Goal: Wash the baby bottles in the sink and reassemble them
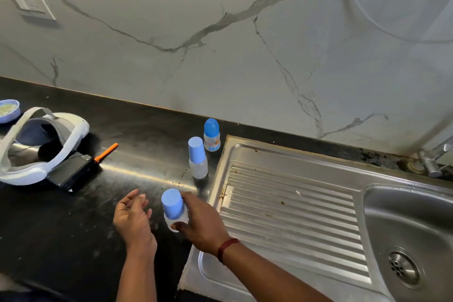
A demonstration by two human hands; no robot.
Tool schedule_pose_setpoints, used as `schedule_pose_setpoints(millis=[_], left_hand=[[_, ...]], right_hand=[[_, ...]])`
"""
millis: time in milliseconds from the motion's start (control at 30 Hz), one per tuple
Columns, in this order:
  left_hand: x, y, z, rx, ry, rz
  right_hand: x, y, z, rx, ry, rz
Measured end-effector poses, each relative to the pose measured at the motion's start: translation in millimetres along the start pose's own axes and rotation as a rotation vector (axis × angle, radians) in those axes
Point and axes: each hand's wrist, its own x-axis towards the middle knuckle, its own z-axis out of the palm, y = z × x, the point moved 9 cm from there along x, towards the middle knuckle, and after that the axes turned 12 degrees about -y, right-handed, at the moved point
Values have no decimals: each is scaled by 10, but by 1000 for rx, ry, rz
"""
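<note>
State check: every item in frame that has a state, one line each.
Near bottle: capped, tilted, gripped by right hand.
Middle bottle: capped, upright on counter, untouched.
Far bottle: capped, upright on counter, untouched.
Left hand: open, holding nothing.
Sink basin: nothing in it, no water running.
Headset: lying on counter.

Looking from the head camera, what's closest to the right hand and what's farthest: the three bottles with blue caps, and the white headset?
1. held bottle: gripped by the right hand, so touching it.
2. middle bottle: standing just behind the hand.
3. back bottle: farther back still.
4. white headset: far off to the left.
</note>
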Motion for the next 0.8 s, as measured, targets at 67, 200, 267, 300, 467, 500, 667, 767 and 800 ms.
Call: schedule_pose_setpoints(millis=[67,200,267,300,467,500,667,767,800], left_hand=[[26,-7,-42,4,0,-7],[4,-63,-79,20,-21,-22],[-13,-94,-76,33,-34,-38],[-22,-108,-68,41,-40,-48],[-83,-173,-42,76,-67,-64],[-106,-179,-36,85,-73,-68],[-196,-198,-23,108,-82,-73],[-245,-164,-13,130,-72,-51],[-253,-157,-14,123,-58,-41]], right_hand=[[38,10,53,-27,-9,-3],[73,53,93,-43,-7,-6],[92,67,113,-47,-15,-9],[106,79,118,-47,-20,1],[151,146,122,-30,-9,18],[153,133,109,-29,-10,21],[187,173,62,5,1,47],[184,210,86,38,-37,63],[192,252,95,51,-33,70]])
